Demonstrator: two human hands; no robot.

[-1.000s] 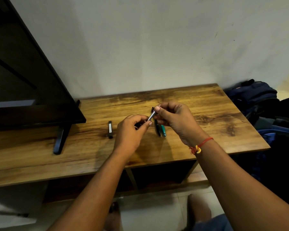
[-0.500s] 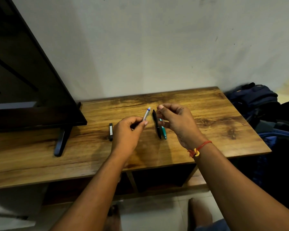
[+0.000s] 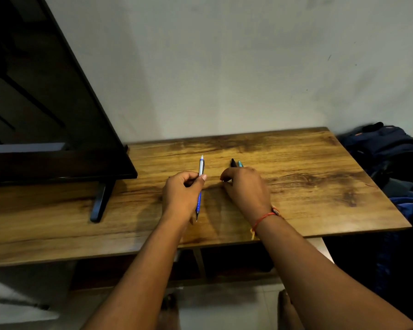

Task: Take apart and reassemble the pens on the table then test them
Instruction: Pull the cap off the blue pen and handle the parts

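Hiding black pen (image 3: 233, 162), teal pen (image 3: 240, 164): right hand (image 3: 247, 189)

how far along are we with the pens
One looks done: the blue and silver pen in the left hand appears whole. In hand: the right hand covers the black pen and teal pen on the table. Left: probably those two, plus testing.

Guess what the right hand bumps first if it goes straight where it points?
Likely the black pen, poking out past the right hand beside the teal pen; the hand may already touch them, but that is hidden.
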